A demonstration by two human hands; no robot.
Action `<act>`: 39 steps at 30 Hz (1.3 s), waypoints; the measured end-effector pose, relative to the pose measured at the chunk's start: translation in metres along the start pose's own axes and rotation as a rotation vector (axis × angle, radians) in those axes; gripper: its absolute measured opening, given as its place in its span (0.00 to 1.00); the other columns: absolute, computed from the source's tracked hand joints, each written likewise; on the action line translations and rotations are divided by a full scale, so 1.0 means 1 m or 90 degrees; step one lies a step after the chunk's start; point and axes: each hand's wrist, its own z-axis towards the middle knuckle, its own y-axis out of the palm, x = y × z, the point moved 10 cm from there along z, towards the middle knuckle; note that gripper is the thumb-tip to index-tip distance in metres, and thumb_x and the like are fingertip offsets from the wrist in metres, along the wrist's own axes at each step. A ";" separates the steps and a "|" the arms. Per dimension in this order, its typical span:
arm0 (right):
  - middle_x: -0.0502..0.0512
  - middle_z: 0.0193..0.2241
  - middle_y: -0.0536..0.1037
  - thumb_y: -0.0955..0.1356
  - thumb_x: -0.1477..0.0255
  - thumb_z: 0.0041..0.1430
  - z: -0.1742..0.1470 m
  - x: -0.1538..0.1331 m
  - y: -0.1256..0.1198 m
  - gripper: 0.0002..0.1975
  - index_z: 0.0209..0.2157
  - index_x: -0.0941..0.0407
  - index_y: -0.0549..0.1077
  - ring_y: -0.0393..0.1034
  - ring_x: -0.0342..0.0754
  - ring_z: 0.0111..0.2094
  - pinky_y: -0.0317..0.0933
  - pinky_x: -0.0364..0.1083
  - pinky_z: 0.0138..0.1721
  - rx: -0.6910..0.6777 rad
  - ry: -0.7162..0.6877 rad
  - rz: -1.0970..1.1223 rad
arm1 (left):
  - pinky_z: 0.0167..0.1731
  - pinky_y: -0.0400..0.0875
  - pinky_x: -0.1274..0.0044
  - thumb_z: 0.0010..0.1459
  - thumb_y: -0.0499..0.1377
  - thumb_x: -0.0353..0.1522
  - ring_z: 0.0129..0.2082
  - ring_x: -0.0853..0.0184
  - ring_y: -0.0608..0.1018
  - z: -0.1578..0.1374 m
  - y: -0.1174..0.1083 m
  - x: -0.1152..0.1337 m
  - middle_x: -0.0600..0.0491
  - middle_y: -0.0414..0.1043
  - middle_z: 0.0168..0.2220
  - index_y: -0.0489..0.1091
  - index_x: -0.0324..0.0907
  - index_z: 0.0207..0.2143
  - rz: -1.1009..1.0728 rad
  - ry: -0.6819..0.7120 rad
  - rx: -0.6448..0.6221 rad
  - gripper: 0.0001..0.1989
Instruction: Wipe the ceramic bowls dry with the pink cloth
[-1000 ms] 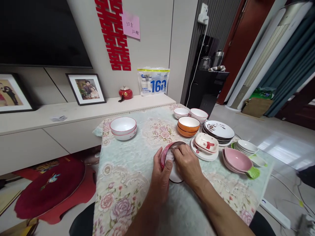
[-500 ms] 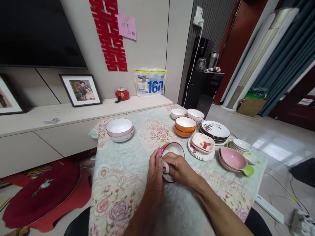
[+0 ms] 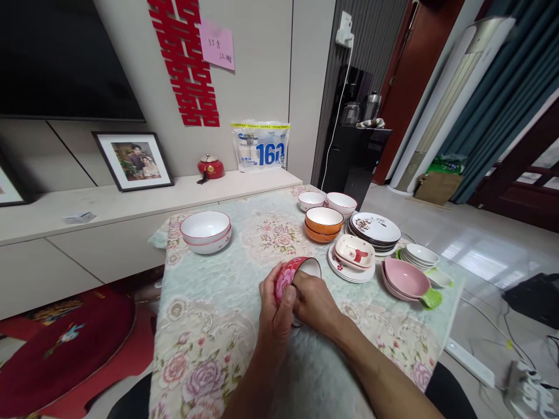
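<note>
Glossy glazed ceramic bowl [image 3: 292,273] with red floral outside; matt woven floral tablecloth [image 3: 218,326].

**Crockery on the floral cloth**

Your tabletop [image 3: 227,291] wears a floral cloth. On it: stacked white bowls [image 3: 205,231] far left; at right, orange bowls [image 3: 324,224], two small white bowls [image 3: 326,201], patterned plates [image 3: 376,228], pink dishes [image 3: 406,281].

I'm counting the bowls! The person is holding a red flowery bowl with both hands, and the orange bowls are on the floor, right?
Not quite. The orange bowls sit on the table, as the head view shows. Both the left hand and right hand do hold the red flowery bowl.
</note>
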 end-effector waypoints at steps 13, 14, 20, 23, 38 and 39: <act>0.47 0.26 0.72 0.74 0.68 0.50 -0.002 0.003 0.016 0.10 0.31 0.57 0.72 0.63 0.43 0.28 0.58 0.42 0.30 -0.096 0.111 0.669 | 0.62 0.60 0.61 0.61 0.56 0.47 0.63 0.52 0.66 0.001 0.010 -0.003 0.41 0.62 0.63 0.60 0.41 0.61 -0.151 -0.030 -0.026 0.31; 0.47 0.26 0.71 0.73 0.70 0.53 -0.003 -0.002 0.014 0.07 0.30 0.57 0.72 0.63 0.42 0.28 0.58 0.41 0.31 -0.130 0.066 0.595 | 0.62 0.60 0.61 0.61 0.56 0.46 0.63 0.53 0.66 0.002 0.008 -0.003 0.41 0.61 0.64 0.60 0.41 0.62 -0.151 -0.035 -0.024 0.31; 0.51 0.33 0.71 0.65 0.81 0.61 -0.004 -0.025 0.003 0.09 0.32 0.57 0.75 0.64 0.45 0.36 0.58 0.44 0.38 -0.110 -0.162 0.061 | 0.62 0.59 0.61 0.60 0.57 0.45 0.63 0.52 0.66 0.005 -0.006 0.002 0.42 0.64 0.61 0.62 0.41 0.61 -0.035 -0.004 0.011 0.30; 0.58 0.38 0.73 0.64 0.78 0.64 -0.002 -0.018 0.004 0.08 0.35 0.57 0.76 0.63 0.52 0.42 0.59 0.48 0.41 -0.027 -0.129 -0.205 | 0.64 0.55 0.61 0.62 0.56 0.44 0.64 0.54 0.64 0.004 -0.005 0.008 0.42 0.62 0.62 0.61 0.42 0.62 0.041 0.026 -0.001 0.29; 0.53 0.40 0.74 0.61 0.82 0.58 -0.011 -0.052 0.011 0.11 0.39 0.55 0.69 0.66 0.47 0.41 0.61 0.46 0.43 -0.148 -0.190 0.120 | 0.61 0.62 0.62 0.62 0.56 0.48 0.62 0.53 0.67 0.019 -0.034 -0.004 0.44 0.64 0.63 0.61 0.44 0.61 -0.148 -0.056 0.108 0.30; 0.56 0.43 0.75 0.62 0.83 0.57 -0.013 -0.052 0.014 0.14 0.42 0.56 0.69 0.65 0.49 0.44 0.59 0.48 0.45 -0.149 -0.199 0.024 | 0.61 0.63 0.62 0.61 0.56 0.48 0.62 0.53 0.67 0.020 -0.036 -0.005 0.44 0.64 0.62 0.62 0.44 0.61 -0.152 -0.063 0.123 0.30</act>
